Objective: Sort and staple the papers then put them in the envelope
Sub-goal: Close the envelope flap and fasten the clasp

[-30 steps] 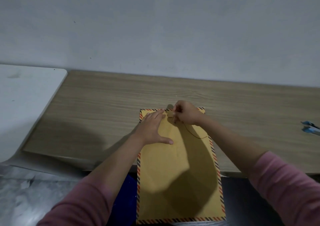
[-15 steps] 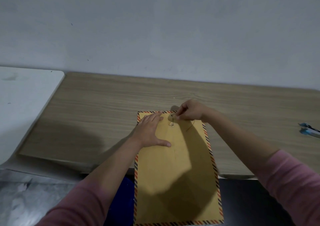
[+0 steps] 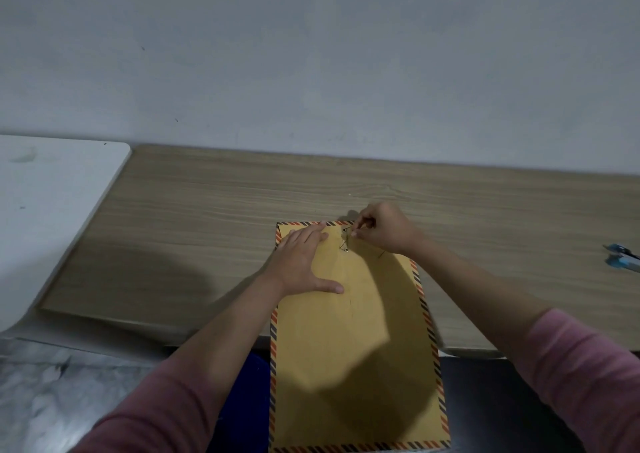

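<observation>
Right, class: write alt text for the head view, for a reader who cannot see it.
A person's right hand winds the string closing a striped-edged brown envelope, while the left hand presses it flat on a wooden table. A blue stapler lies far right.

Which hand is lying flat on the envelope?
The left hand: it lies open, palm down on the envelope, fingers spread. The right hand is curled at the top edge, pinching the closure string.
</observation>
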A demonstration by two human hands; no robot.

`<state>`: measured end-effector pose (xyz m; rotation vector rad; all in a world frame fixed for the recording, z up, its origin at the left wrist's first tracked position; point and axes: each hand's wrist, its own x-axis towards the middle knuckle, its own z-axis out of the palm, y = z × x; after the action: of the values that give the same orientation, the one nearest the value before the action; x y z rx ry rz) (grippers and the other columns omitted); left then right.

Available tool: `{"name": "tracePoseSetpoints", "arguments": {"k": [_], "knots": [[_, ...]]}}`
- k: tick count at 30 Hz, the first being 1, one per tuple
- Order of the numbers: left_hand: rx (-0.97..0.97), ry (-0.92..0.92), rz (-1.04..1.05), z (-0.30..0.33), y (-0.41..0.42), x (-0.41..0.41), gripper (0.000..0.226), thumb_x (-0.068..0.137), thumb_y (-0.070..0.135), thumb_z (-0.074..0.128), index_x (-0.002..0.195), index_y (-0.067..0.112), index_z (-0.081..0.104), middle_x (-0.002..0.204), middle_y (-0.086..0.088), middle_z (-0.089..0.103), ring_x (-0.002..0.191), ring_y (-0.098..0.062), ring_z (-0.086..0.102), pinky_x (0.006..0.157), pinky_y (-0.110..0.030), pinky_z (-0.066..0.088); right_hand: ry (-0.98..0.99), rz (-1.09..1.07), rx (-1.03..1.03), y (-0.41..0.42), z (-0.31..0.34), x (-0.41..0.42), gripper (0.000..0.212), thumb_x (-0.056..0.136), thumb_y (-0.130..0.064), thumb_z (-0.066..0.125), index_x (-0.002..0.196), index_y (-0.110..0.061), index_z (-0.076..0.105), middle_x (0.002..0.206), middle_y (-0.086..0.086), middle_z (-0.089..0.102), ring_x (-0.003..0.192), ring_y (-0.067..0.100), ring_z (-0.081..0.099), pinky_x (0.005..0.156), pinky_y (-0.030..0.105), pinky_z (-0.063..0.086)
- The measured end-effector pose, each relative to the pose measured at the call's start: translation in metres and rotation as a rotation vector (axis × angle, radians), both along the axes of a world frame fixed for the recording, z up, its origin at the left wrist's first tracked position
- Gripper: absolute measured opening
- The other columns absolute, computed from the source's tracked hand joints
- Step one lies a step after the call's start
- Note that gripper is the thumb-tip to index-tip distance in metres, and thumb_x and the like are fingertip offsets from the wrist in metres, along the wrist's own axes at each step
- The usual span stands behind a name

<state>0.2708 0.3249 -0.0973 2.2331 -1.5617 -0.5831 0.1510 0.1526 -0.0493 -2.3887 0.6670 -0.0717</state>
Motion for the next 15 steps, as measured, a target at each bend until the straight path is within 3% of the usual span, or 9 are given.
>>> {"name": "tracePoseSetpoints", "arguments": {"k": [3,7,9,12,15], "knots": [[-0.013,-0.018,-0.011,-0.003,0.000,0.001,0.118,0.053,0.078,0.069,0.147,0.021,0.025,0.157,0.010,0.017,0.144,-0.012,0.016,0.119,-0.043,0.013,-0.033,-0.038,-0.041,0.001,-0.003,0.010,0.010,0.075,-0.015,0.074,0.079,-0.007,0.070,0.065,-0.008,0.052,0.059,0.005,0.045,0.053,0.021,0.031],[-0.014,-0.022,-0.018,-0.001,0.000,0.000,0.120,0.055,0.076,0.070,0.149,0.020,0.019,0.157,0.008,0.018,0.144,-0.013,0.015,0.119,-0.042,0.012,0.002,0.016,-0.099,0.004,-0.005,0.024,0.017,0.073,-0.016,0.075,0.079,-0.002,0.068,0.056,-0.011,0.045,0.064,0.017,0.046,0.048,0.024,0.025],[-0.001,-0.032,-0.028,-0.001,0.001,0.000,0.121,0.056,0.076,0.069,0.150,0.020,0.017,0.158,0.007,0.016,0.145,-0.013,0.013,0.120,-0.043,0.010,0.022,0.012,-0.106,0.004,-0.007,0.028,0.021,0.071,-0.019,0.078,0.079,-0.002,0.069,0.057,-0.006,0.047,0.065,0.017,0.048,0.047,0.017,0.026],[0.021,-0.037,-0.033,-0.002,-0.001,0.000,0.122,0.057,0.077,0.067,0.150,0.020,0.012,0.158,0.007,0.015,0.145,-0.013,0.011,0.120,-0.043,0.009,0.046,0.001,-0.069,0.003,-0.007,0.034,0.023,0.067,-0.020,0.081,0.075,-0.003,0.069,0.055,-0.007,0.049,0.063,0.017,0.050,0.047,0.024,0.028],[0.031,-0.040,-0.039,-0.001,-0.001,0.000,0.123,0.057,0.077,0.067,0.150,0.020,0.010,0.158,0.007,0.016,0.146,-0.014,0.011,0.120,-0.044,0.009,0.100,0.016,-0.066,0.000,-0.003,0.042,0.023,0.064,-0.017,0.083,0.074,-0.001,0.069,0.065,0.006,0.062,0.063,0.018,0.052,0.048,0.021,0.030]]}}
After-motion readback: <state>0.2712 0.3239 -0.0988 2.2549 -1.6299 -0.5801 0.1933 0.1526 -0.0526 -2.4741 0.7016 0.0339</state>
